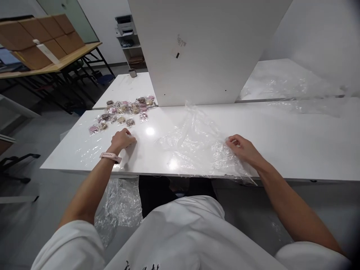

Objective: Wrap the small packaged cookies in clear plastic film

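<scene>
Right hand pinches the edge of the clear plastic, spread across the desk. Left hand fingers curled; can't tell if holding anything. Wrapped sweets lie loose beyond it, none visible on the plastic; looks early-stage.

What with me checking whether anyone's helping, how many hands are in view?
2: the left hand near the small wrapped pieces, the right hand at the edge of the clear plastic. No others show.
</scene>
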`<control>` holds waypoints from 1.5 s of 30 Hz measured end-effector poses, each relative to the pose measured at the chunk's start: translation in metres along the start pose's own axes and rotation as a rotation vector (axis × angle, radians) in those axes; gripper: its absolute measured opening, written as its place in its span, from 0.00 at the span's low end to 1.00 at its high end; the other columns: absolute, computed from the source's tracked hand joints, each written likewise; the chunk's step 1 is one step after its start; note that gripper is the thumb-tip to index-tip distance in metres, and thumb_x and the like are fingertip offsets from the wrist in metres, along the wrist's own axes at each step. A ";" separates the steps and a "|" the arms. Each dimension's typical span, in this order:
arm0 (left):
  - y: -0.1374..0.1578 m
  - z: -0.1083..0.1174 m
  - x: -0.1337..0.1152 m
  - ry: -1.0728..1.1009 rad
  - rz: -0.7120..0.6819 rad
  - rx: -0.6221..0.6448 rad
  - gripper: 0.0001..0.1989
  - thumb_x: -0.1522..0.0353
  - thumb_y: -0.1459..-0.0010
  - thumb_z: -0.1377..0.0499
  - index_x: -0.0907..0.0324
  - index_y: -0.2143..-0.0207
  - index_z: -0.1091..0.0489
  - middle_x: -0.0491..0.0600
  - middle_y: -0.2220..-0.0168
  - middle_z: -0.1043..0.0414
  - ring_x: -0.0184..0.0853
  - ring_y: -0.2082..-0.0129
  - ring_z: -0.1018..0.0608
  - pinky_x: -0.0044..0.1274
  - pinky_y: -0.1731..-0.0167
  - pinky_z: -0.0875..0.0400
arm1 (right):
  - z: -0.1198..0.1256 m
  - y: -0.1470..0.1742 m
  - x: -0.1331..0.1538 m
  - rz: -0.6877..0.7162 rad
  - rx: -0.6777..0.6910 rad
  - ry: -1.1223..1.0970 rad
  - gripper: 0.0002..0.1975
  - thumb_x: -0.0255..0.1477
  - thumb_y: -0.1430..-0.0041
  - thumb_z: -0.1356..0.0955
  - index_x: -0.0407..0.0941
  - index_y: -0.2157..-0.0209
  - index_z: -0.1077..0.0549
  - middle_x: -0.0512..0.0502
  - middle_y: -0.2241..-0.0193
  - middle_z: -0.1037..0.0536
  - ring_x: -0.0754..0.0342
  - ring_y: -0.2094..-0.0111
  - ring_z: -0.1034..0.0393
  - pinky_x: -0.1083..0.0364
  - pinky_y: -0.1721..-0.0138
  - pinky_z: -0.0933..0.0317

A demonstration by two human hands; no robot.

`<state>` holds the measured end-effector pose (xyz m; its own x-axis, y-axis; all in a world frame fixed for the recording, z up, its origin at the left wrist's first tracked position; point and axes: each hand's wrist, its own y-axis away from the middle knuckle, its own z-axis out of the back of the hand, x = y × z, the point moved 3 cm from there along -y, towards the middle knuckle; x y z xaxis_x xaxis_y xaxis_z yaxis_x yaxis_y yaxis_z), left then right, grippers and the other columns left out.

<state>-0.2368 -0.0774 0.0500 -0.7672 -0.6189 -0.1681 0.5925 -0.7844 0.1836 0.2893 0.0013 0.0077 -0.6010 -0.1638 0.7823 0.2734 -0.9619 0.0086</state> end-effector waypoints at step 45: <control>0.187 -0.067 -0.135 0.366 -1.162 -0.229 0.04 0.67 0.35 0.40 0.56 0.64 0.30 0.50 0.50 0.23 0.40 0.42 0.26 0.44 0.33 0.44 | -0.004 0.063 0.077 0.641 -0.228 0.220 0.06 0.30 0.33 0.32 0.48 0.67 0.25 0.50 0.69 0.18 0.51 0.65 0.23 0.47 0.52 0.33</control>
<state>-0.0059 -0.1433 0.0420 -0.7740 0.5021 -0.3858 -0.3357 -0.8420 -0.4223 0.2569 -0.0731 0.0662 -0.5188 -0.7292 0.4463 0.4736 -0.6797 -0.5601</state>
